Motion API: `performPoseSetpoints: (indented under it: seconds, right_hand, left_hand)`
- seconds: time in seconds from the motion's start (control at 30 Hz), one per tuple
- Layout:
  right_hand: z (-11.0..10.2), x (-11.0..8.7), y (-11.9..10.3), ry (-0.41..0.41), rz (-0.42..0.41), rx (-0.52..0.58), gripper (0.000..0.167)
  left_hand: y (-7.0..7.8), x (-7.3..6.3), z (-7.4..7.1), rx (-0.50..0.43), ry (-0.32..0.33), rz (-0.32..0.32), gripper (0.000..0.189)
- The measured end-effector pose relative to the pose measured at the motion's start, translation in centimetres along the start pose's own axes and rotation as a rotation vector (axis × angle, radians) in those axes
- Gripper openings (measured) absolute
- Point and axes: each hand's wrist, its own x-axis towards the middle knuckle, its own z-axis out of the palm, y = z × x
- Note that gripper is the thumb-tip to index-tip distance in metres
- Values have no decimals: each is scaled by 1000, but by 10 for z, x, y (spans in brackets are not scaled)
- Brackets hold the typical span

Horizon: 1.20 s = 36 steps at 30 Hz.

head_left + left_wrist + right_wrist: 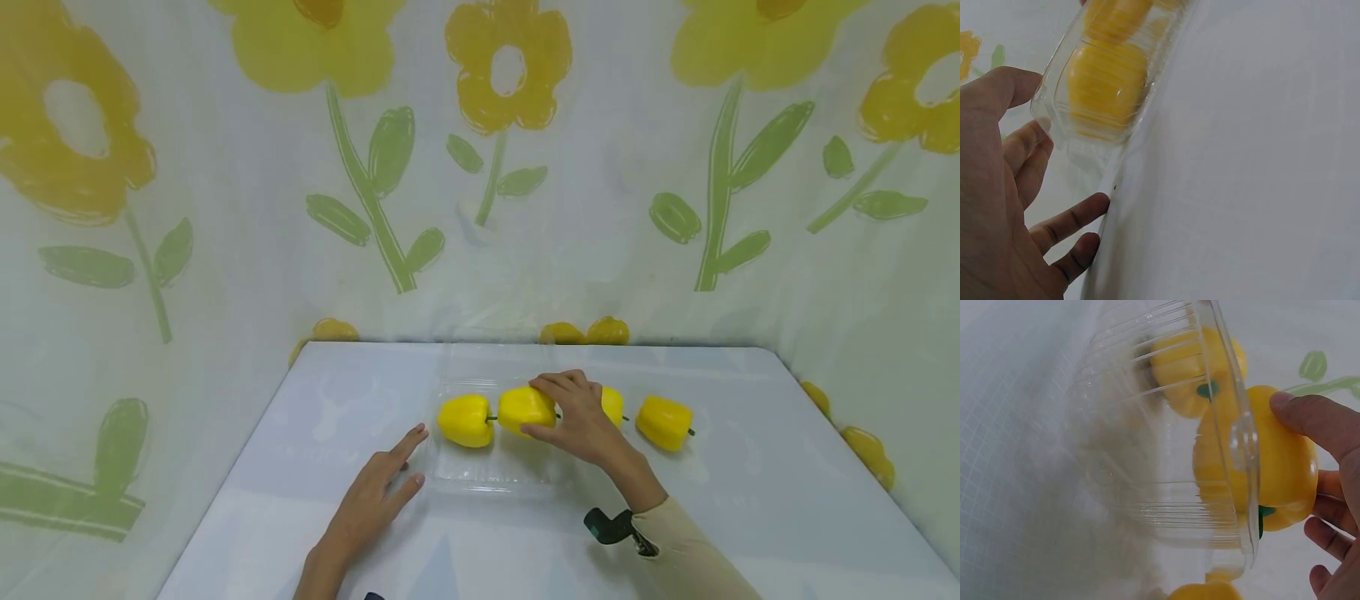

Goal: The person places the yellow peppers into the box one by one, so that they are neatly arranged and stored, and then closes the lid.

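My right hand (pixel 583 421) grips a yellow bell pepper (pixel 523 408) between thumb and fingers. In the right wrist view, that bell pepper (pixel 1285 459) crosses the rim of a clear plastic container (pixel 1247 481). Another yellow bell pepper (pixel 463 421) lies inside the left part of the container (pixel 487 482), its green stem toward the held one. Beside the container's left side rests my left hand (pixel 369 498), fingers spread and relaxed. The left wrist view shows its thumb (pixel 1022 84) at the container's edge; whether it presses there I cannot tell.
Right of the container, two more yellow bell peppers lie on the white table: one (pixel 613 403) partly behind my right hand, the other (pixel 664 422) farther right. The transparent lid (pixel 487 358) stands open toward the table's back edge. Behind hangs a flower-patterned curtain (pixel 585 250).
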Motion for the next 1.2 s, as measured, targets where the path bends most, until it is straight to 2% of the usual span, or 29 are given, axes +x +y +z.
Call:
performPoseSetpoints:
  seconds: [0.27,0.63,0.9,1.2]
  right_hand:
    - [0,1,0,-52,39,-10,67]
    - [3,2,1,-77,72,-15,66]
    - [5,3,2,-96,98,-35,68]
    - [7,-1,5,-106,104,-46,68]
  left_hand:
    - [1,1,-1,-3,-2,8,62]
    - [4,2,-3,-6,-19,7,64]
    - [1,3,-2,13,-15,-2,61]
    - [4,1,-3,-22,-20,-4,63]
